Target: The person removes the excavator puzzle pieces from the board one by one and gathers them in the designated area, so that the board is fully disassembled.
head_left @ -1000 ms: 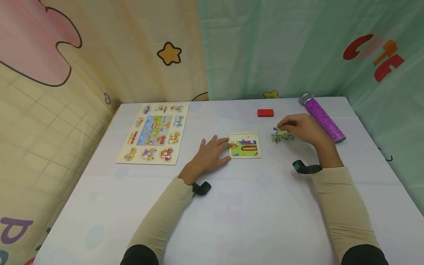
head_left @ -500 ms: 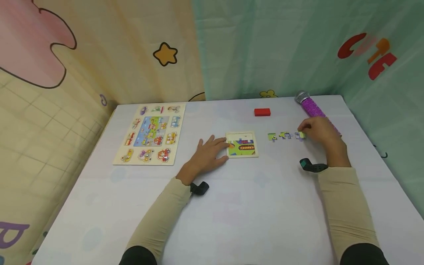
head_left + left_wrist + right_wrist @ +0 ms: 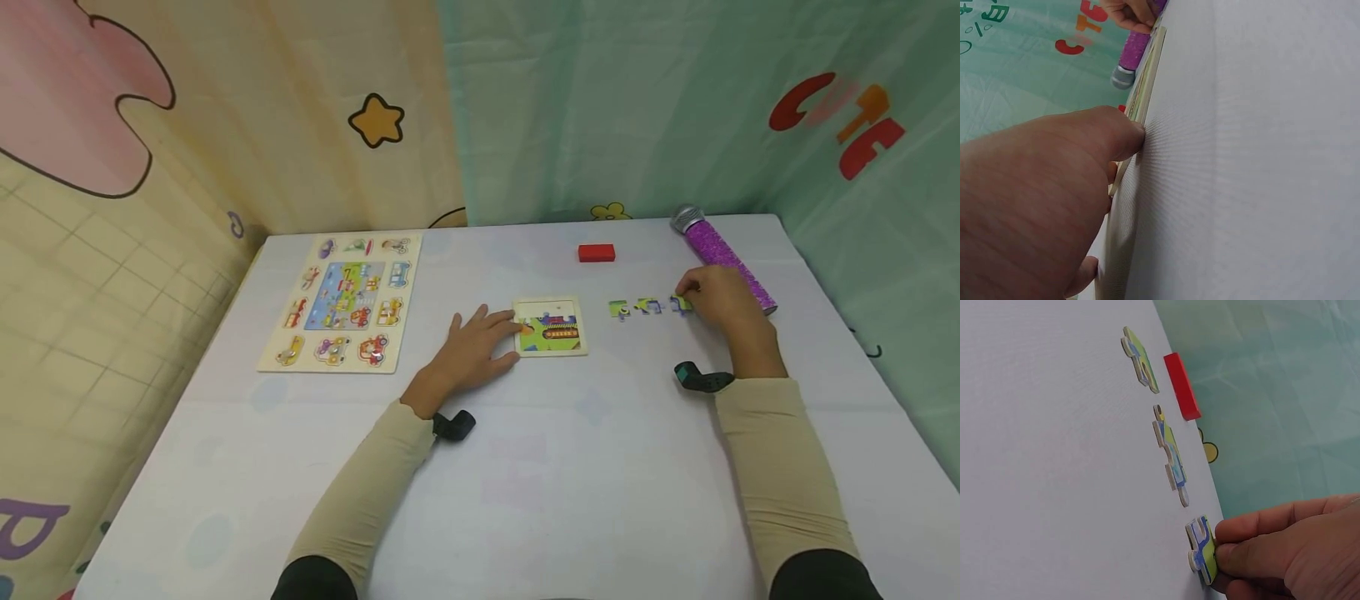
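My left hand (image 3: 468,354) lies with its fingers extended against the left side of a small framed jigsaw puzzle (image 3: 551,354) picturing a train. In the left wrist view, the thumb (image 3: 1129,137) touches the frame's edge. To the right of the frame, three loose pieces lie in a row on the white table: a left piece (image 3: 618,309), a middle piece (image 3: 648,307) and a right piece (image 3: 680,305). My right hand (image 3: 723,300) pinches the right puzzle piece (image 3: 1200,547) by its edge between thumb and fingers.
A larger wooden picture board (image 3: 399,333) lies at the back left. Behind the loose pieces sits a red block (image 3: 596,253). A glittery purple microphone (image 3: 727,258) lies just beyond my right hand. Printed curtains (image 3: 600,108) stand behind the table.
My right hand has moved right, carrying a piece along. The loose pieces, bunched together a second ago, now lie spaced out in a row. My left hand stays on the frame.
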Action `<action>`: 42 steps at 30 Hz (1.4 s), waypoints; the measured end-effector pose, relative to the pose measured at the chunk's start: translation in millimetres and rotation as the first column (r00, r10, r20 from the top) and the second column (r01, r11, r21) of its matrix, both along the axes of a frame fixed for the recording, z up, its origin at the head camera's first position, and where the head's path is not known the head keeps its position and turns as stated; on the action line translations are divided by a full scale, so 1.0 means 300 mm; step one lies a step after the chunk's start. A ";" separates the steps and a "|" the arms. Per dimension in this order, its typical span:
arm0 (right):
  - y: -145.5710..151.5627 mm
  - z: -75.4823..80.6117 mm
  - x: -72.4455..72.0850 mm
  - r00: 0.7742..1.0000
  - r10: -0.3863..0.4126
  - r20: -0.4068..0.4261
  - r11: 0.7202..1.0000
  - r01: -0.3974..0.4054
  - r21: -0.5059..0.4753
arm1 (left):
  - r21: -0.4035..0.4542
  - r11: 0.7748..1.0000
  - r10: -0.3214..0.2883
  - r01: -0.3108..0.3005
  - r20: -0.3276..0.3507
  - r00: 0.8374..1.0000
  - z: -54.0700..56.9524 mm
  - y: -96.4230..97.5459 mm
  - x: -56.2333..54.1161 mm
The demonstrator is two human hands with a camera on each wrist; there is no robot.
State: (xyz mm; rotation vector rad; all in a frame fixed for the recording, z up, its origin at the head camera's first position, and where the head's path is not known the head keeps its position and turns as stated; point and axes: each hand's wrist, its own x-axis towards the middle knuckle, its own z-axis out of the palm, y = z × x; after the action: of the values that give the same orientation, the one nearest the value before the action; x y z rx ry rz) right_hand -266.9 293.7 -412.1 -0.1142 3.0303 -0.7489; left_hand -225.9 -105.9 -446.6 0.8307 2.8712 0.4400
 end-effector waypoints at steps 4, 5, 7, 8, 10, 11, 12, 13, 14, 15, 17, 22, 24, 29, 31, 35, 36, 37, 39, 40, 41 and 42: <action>-0.009 0.001 0.001 1.000 -0.014 -0.007 1.000 0.014 0.017 | 0.000 1.000 0.006 -0.006 0.002 1.000 0.003 0.003 0.000; -0.010 0.001 0.002 1.000 -0.019 -0.006 1.000 0.019 0.018 | 0.000 1.000 0.006 -0.006 0.001 1.000 0.004 0.003 -0.001; -0.012 0.001 0.001 1.000 -0.028 -0.004 0.999 0.028 0.019 | 0.003 1.000 0.005 -0.005 -0.002 1.000 0.005 0.004 -0.002; -0.012 0.001 0.002 0.999 -0.032 -0.004 0.999 0.032 0.019 | 0.004 1.000 0.004 -0.004 -0.003 1.000 0.005 0.004 -0.003; -0.013 -0.001 0.000 0.999 -0.037 -0.010 0.999 0.037 0.021 | 0.004 1.000 0.004 -0.004 -0.006 1.000 0.005 0.003 -0.004; -0.014 -0.001 -0.001 0.999 -0.038 -0.016 0.999 0.038 0.020 | 0.004 1.000 0.003 -0.003 -0.008 1.000 0.005 0.002 -0.004; -0.015 -0.002 -0.002 0.999 -0.037 -0.021 0.999 0.038 0.020 | 0.002 1.000 0.002 -0.002 -0.010 1.000 0.004 0.001 -0.005; -0.016 -0.002 -0.002 0.999 -0.036 -0.027 0.999 0.037 0.021 | 0.001 1.000 0.004 -0.004 -0.011 1.000 0.004 0.000 -0.004; -0.017 -0.003 -0.002 0.999 -0.035 -0.033 0.999 0.036 0.019 | 0.004 1.000 0.006 -0.006 -0.009 1.000 0.005 0.000 -0.003; -0.018 -0.004 -0.002 0.999 -0.035 -0.037 0.999 0.035 0.017 | 0.005 1.000 0.008 -0.007 -0.008 1.000 0.005 -0.001 -0.002; -0.019 -0.005 -0.001 0.998 -0.036 -0.042 0.999 0.036 0.012 | 0.008 1.000 0.011 -0.011 -0.008 1.000 0.006 -0.002 0.000; -0.023 -0.004 0.004 0.998 -0.042 -0.042 0.999 0.042 0.008 | 0.014 1.000 0.017 -0.017 -0.004 1.000 0.007 -0.004 0.004; -0.024 -0.004 0.005 0.998 -0.046 -0.042 0.999 0.046 0.008 | 0.013 1.000 0.019 -0.019 -0.005 1.000 0.007 -0.005 0.004; -0.027 0.001 0.007 0.998 -0.054 -0.027 0.998 0.054 0.013 | 0.016 1.000 0.021 -0.021 -0.004 1.000 0.005 -0.005 0.003; -0.033 0.009 0.008 0.999 -0.048 -0.017 0.999 0.048 0.016 | 0.019 1.000 0.018 -0.018 -0.003 1.000 0.005 -0.005 0.003; -0.083 0.049 0.010 1.000 0.012 0.019 1.000 -0.012 -0.007 | 0.020 1.000 0.016 -0.016 -0.005 1.000 0.006 -0.004 0.002; -0.107 0.061 0.011 0.999 0.047 0.020 0.999 -0.046 -0.021 | 0.020 1.000 0.017 -0.017 -0.003 1.000 0.006 -0.004 0.002; -0.135 0.071 0.011 0.996 0.088 0.016 0.995 -0.087 -0.039 | 0.018 1.000 0.018 -0.018 -0.001 1.000 0.005 -0.003 0.001; -0.201 0.083 0.014 0.984 0.179 0.009 0.981 -0.177 -0.074 | 0.016 1.000 0.017 -0.017 0.006 1.000 0.006 -0.002 0.001; -0.238 0.083 0.015 0.973 0.229 0.002 0.970 -0.228 -0.088 | 0.015 1.000 0.015 -0.015 0.010 1.000 0.006 -0.001 0.001; -0.275 0.082 0.014 0.959 0.283 -0.006 0.955 -0.282 -0.092 | 0.016 1.000 0.013 -0.013 0.012 1.000 0.006 0.001 0.001; -0.312 0.078 0.014 0.944 0.330 -0.004 0.940 -0.329 -0.093 | 0.014 1.000 0.010 -0.010 0.013 1.000 0.006 0.002 0.000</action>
State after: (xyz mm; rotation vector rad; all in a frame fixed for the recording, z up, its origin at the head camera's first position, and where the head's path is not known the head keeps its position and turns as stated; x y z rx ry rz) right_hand -262.6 200.0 -388.7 -0.5998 2.8518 -0.8500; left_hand -225.9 -105.2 -444.8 0.8126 2.8648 0.4662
